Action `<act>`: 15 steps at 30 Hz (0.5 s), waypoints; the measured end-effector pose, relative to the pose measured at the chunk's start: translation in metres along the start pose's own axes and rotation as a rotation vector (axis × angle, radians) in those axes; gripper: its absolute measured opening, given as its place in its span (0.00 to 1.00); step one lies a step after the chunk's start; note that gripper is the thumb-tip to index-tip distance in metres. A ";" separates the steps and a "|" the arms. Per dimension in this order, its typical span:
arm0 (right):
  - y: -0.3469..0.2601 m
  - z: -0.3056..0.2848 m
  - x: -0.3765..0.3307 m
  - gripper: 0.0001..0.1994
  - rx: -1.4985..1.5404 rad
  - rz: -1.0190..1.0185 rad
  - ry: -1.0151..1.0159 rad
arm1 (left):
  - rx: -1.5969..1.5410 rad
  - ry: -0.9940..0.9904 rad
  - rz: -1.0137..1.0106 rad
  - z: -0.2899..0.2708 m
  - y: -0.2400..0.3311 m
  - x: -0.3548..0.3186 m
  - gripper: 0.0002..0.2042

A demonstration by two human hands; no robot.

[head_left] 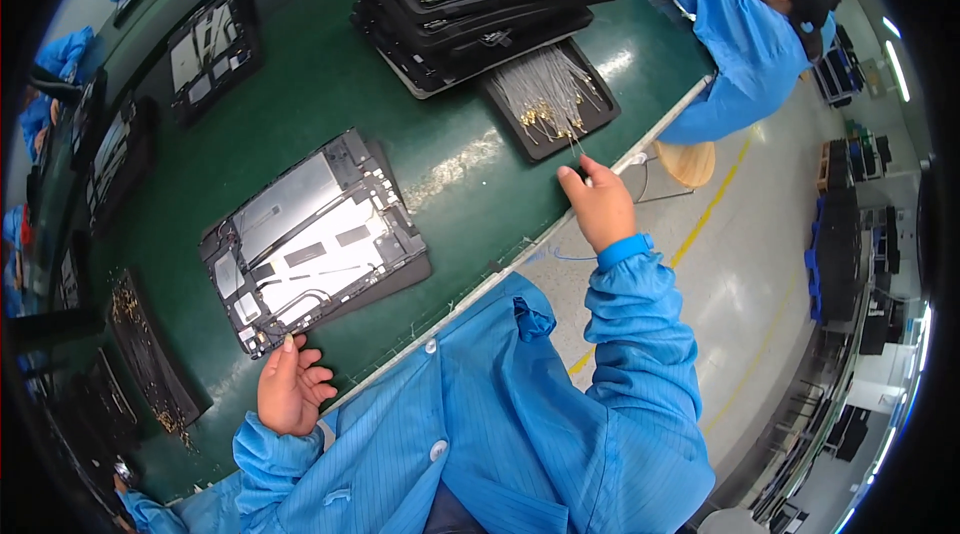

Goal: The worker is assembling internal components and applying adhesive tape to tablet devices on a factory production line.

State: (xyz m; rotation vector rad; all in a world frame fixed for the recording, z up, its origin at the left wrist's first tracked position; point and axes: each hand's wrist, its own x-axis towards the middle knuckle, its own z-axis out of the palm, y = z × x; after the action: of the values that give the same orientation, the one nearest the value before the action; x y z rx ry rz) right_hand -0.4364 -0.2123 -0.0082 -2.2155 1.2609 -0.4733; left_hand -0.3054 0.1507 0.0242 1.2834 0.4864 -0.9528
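Observation:
An opened tablet [320, 246] with bare inner parts lies on a black tray before me. My left hand [291, 392] is at its near corner, thumb tip against or just beside the edge, other fingers loosely curled and apart; it appears to hold nothing. At the table's front edge, my right hand [603, 206] pinches thin metal tweezers [577, 146], partly hidden by the fingers. Their tips reach the near edge of a black tray [540, 147] of thin grey cables [545, 89] with gold-coloured ends. Whether the tips grip a cable is too small to tell.
A tall stack of black trays with tablets [480, 14] stands at the back. More opened tablets [210, 46] lie along the far left. A dark tray [150, 354] holds small gold-tipped pieces. To the right are a co-worker in blue [735, 54] and a wooden stool [686, 164].

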 end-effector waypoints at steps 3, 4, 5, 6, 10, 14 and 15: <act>-0.009 0.000 0.002 0.18 -0.041 0.049 0.052 | 0.005 -0.009 0.000 0.001 -0.001 -0.001 0.13; -0.010 0.000 0.002 0.17 -0.060 0.076 0.064 | 0.001 -0.005 0.001 0.001 -0.002 -0.002 0.13; -0.010 0.001 0.002 0.17 -0.058 0.074 0.064 | 0.001 -0.004 0.002 0.000 -0.002 -0.002 0.13; -0.008 0.002 0.002 0.16 -0.033 0.091 0.060 | 0.012 -0.015 0.008 0.000 -0.001 -0.002 0.13; -0.029 0.002 -0.017 0.12 0.099 -0.070 0.119 | 0.317 0.166 0.129 0.005 -0.008 -0.009 0.13; -0.099 -0.020 -0.079 0.05 0.267 -0.744 -0.418 | 1.449 -0.145 1.468 0.037 0.006 -0.035 0.19; -0.109 -0.023 -0.089 0.05 0.362 -0.696 -0.700 | 1.405 -0.219 1.617 0.053 0.012 -0.039 0.16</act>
State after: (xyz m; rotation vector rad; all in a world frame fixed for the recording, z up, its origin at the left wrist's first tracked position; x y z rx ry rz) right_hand -0.4195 -0.0963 0.0736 -2.1487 0.0266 -0.1173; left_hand -0.3275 0.1126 0.0751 2.0283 -1.5401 0.1813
